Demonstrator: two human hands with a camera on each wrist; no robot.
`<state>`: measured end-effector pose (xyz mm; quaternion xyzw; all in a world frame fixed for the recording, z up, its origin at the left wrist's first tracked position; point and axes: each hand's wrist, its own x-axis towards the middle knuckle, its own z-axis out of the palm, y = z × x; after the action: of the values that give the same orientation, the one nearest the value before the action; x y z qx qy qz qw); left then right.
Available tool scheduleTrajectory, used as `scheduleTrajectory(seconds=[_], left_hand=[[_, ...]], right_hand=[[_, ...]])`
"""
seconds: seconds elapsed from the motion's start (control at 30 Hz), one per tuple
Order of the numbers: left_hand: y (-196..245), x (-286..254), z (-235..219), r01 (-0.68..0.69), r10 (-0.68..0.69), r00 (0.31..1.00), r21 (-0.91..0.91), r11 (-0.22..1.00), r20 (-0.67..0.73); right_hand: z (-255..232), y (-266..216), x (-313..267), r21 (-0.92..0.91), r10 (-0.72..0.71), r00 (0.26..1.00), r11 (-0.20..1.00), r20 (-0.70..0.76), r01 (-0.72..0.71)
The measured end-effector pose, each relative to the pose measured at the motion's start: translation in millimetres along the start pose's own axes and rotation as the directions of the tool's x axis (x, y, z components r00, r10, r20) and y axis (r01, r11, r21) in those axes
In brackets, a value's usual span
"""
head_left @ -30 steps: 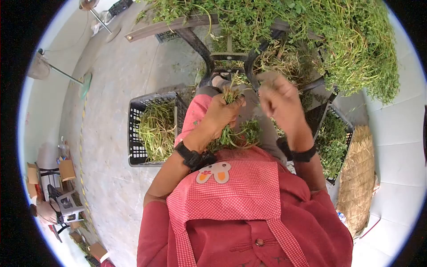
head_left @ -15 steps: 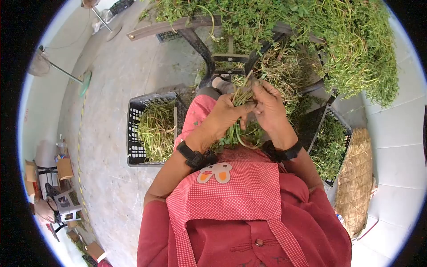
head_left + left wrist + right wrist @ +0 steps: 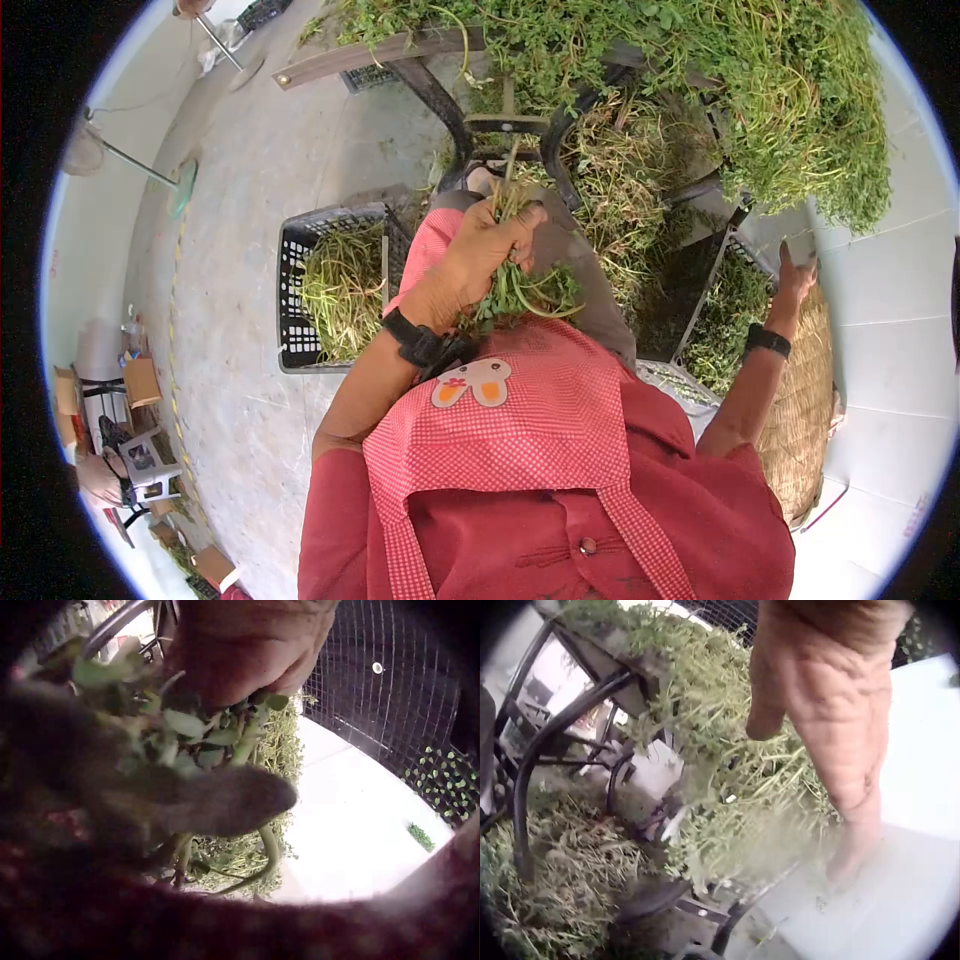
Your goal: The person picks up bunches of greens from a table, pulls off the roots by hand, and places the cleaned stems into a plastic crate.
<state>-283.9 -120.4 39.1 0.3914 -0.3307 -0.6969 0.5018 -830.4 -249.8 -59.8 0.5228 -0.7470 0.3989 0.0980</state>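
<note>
In the head view my left hand [image 3: 487,252] grips a bunch of green stems [image 3: 520,287] above the lap, with leaves hanging below the fist and stem ends poking out on top. The left wrist view has the bunch's leaves [image 3: 211,737] close up beside the palm [image 3: 247,652]. Out to the right, my right hand [image 3: 795,275] is held over the crate of greens [image 3: 735,325], near the straw mat. Its fingers extend in the right wrist view, where the hand [image 3: 832,712] holds nothing that I can see.
A table edge [image 3: 380,55] heaped with greens [image 3: 800,110] stands ahead, on black legs [image 3: 435,105]. Cut stems [image 3: 625,190] lie in a pile beneath. At the left is a black crate [image 3: 300,355] of stems. A rolled straw mat [image 3: 800,430] leans at the right.
My right hand has left the bunch and swung far to the right, over the crate of greens. The left hand still grips the bunch, nearly in the same place.
</note>
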Motion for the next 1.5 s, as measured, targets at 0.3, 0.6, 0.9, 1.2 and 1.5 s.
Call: scheduleTrajectory(seconds=[0.3,0.6,0.9,1.2,1.5], left_hand=[[54,40,26,-0.32,0.288,0.941,-0.194,0.927,-0.175],[14,10,5,-0.029,-0.111,0.978,-0.641,0.767,-0.178],[-24,11,-41,-0.079,-0.006,0.994,-0.727,0.682,-0.113],[1,-5,-7,-0.052,-0.018,0.992,-0.54,0.84,-0.123],[-10,0,-12,0.012,-0.051,0.994,-0.367,0.93,-0.098]], right_hand=[[-74,-351,-101,0.724,-0.671,0.596,0.658,0.441,0.205],[-30,-379,-153,0.644,-0.689,0.157,0.536,0.707,-0.545],[-7,-374,-203,0.441,-0.644,0.065,0.443,0.762,-0.781],[-39,-396,-177,0.774,-0.685,0.471,0.633,0.556,0.006],[-9,-385,-168,0.829,-0.833,0.426,0.49,0.354,0.269]])
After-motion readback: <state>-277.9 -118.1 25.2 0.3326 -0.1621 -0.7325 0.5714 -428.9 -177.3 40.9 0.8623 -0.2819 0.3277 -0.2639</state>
